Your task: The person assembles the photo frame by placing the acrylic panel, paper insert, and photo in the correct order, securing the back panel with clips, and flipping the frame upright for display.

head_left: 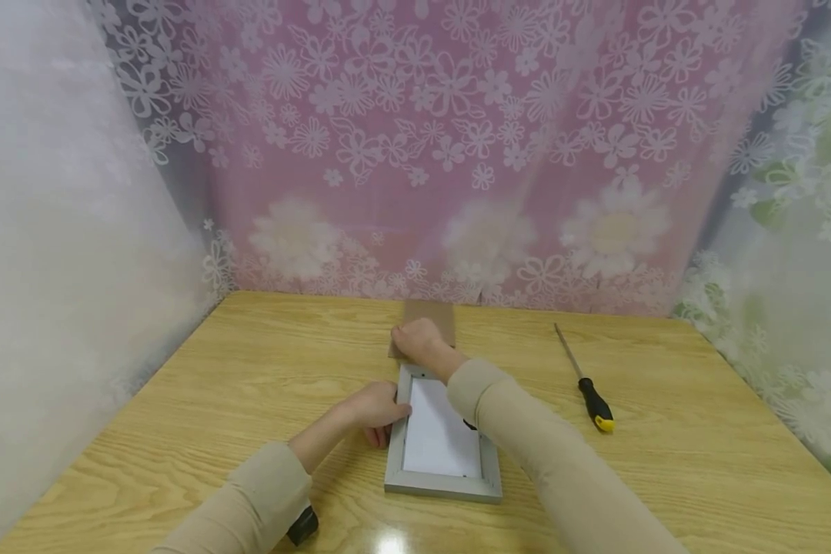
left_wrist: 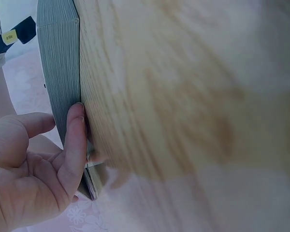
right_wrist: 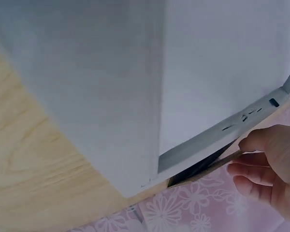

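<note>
A grey picture frame (head_left: 443,486) lies on the wooden table, with a white sheet (head_left: 438,435) inside its border. My left hand (head_left: 372,406) holds the frame's left side, thumb on the upper edge. The left wrist view shows the fingers against the ribbed outer side of the frame (left_wrist: 60,67). Just beyond the far end, my right hand (head_left: 418,340) pinches a flat brown board (head_left: 429,312). In the right wrist view, thumb and fingers grip the edge of this board (right_wrist: 203,175), close beside the frame's end; the hand hides part of it.
A screwdriver (head_left: 594,404) with a black and yellow handle lies to the right on the table (head_left: 665,431). Behind the table's far edge hangs a pink flowered curtain (head_left: 422,154). Pale curtains stand at the left (head_left: 83,231) and the right.
</note>
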Action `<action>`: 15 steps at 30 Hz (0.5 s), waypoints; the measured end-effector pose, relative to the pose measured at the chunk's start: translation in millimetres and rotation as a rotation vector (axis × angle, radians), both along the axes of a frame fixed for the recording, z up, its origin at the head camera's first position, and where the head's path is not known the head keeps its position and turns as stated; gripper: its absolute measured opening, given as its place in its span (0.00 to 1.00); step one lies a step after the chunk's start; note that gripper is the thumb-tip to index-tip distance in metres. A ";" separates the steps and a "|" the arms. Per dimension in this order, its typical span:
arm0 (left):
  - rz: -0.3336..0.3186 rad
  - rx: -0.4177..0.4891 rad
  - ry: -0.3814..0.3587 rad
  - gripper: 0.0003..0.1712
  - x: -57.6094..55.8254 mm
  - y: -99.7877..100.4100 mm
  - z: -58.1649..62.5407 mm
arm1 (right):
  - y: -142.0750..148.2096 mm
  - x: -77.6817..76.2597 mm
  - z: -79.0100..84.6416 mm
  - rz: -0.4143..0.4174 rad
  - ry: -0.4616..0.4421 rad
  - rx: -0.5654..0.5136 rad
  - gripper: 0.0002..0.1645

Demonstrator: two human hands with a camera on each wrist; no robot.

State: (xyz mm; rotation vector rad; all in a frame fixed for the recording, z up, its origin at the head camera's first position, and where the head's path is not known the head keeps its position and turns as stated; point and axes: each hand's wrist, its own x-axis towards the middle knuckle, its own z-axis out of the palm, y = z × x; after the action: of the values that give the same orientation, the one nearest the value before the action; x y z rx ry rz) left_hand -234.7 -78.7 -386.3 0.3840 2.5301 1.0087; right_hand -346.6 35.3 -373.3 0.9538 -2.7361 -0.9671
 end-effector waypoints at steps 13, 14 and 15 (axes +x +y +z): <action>0.009 -0.010 -0.007 0.11 -0.9 1.0 -1.1 | 13.5 1.4 3.4 0.041 0.078 -0.008 0.16; 0.008 -0.008 -0.006 0.11 -0.9 1.1 -1.3 | 14.8 1.4 2.6 0.045 0.089 -0.015 0.13; 0.007 -0.008 -0.006 0.11 -1.1 1.3 -1.6 | 16.0 1.5 2.2 0.050 0.099 -0.018 0.11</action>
State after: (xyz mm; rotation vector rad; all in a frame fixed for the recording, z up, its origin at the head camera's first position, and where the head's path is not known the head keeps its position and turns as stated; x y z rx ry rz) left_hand -235.7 -77.4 -387.8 0.3692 2.5307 1.0007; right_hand -345.2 51.3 -371.1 0.9399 -2.6224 -0.9535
